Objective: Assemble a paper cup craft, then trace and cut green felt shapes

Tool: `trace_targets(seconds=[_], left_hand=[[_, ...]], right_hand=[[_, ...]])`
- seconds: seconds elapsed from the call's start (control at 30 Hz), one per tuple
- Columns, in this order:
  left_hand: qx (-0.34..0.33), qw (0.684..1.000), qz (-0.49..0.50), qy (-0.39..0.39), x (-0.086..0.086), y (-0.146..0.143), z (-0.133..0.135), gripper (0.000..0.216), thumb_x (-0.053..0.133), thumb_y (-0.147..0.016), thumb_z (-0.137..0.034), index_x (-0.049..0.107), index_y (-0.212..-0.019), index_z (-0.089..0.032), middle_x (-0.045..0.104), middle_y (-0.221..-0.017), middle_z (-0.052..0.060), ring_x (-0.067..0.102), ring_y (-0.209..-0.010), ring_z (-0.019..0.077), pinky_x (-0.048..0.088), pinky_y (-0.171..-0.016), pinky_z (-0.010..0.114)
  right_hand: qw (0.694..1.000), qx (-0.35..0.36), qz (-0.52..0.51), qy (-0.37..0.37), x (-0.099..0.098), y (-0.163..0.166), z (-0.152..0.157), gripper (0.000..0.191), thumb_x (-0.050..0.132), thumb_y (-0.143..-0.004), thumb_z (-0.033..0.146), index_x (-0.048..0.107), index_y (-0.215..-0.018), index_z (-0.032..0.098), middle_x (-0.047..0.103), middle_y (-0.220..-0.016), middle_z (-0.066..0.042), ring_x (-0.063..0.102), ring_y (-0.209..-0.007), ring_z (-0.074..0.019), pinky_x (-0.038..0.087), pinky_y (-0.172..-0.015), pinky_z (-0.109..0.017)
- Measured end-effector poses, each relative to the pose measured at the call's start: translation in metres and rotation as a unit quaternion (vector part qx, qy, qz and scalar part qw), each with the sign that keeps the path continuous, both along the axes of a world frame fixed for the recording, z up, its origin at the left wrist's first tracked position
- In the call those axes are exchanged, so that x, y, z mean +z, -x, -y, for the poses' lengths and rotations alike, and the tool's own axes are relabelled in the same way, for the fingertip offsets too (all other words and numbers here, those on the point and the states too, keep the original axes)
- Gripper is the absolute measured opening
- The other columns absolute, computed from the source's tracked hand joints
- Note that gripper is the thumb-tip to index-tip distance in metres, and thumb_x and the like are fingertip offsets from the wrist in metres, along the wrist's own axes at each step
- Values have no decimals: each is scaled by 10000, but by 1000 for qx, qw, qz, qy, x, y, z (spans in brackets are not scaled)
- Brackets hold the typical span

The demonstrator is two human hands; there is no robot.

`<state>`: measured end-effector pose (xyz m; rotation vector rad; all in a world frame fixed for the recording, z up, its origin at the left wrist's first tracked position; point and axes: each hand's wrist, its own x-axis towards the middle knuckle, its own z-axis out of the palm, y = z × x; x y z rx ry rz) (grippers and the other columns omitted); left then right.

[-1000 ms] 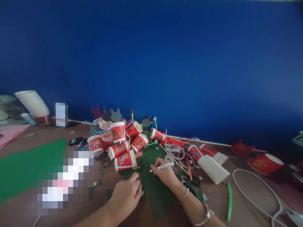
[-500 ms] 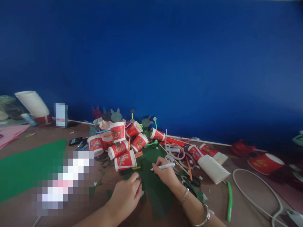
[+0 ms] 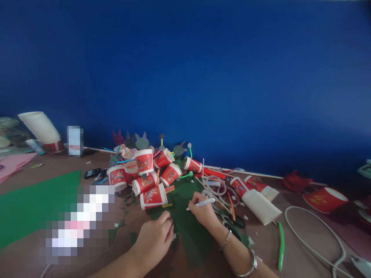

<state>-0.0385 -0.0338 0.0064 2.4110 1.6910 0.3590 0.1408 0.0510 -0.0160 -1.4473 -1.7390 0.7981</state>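
Note:
My right hand (image 3: pixel 203 208) is closed round a white marker (image 3: pixel 206 202), its tip pointing left and down at a dark green sheet (image 3: pixel 193 239). Whether the tip touches the sheet I cannot tell. My left hand (image 3: pixel 155 235) rests at the sheet's left edge, fingers curled in; what they hold, if anything, is hidden. Just beyond it lies a red paper cup (image 3: pixel 153 196) on its side, part of a heap of similar cups with paper animal heads and coloured straws. Dark-handled scissors (image 3: pixel 238 222) lie beside my right wrist.
Stacks of white paper cups (image 3: pixel 262 206) lie to the right, near a green strip (image 3: pixel 281 247) and a white cable (image 3: pixel 319 231). A green sheet (image 3: pixel 34 208) and a blurred-out bright object (image 3: pixel 84 220) are on the left. A blue wall (image 3: pixel 185 77) stands behind.
My right hand has shifted slightly right and toward me with the marker. My left hand has stayed in place.

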Motion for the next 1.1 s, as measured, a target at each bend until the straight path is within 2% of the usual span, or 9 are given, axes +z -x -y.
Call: trace_targets(seconds=[0.4, 0.9, 1.1], left_hand=[[-1, 1000, -5, 1, 0, 0, -1, 265, 365, -884, -178, 628, -867, -211, 639, -932, 22, 658, -660, 136, 473, -572, 202], [-5, 1000, -4, -2, -3, 0, 2, 274, 353, -884, -172, 625, -889, -206, 635, -947, 25, 661, -658, 153, 495, -573, 232], [-3, 1000, -3, 7, -1, 0, 0, 276, 351, -885, -178, 625, -866, -204, 633, -944, 27, 666, -677, 161, 509, -590, 240]], right_hand=[[999, 5, -19, 40, 3, 1, 1, 213, 471, -598, 185, 301, -480, 236, 401, -383, 65, 352, -386, -94, 239, -383, -212], [997, 32, -27, 67, 7, 3, 6, 210, 510, -676, 245, 377, -515, 228, 480, -386, 56, 431, -371, -100, 282, -387, -198], [996, 38, -49, 56, 8, 4, 6, 241, 552, -703, 261, 396, -525, 219, 513, -402, 50, 455, -401, -101, 313, -428, -199]])
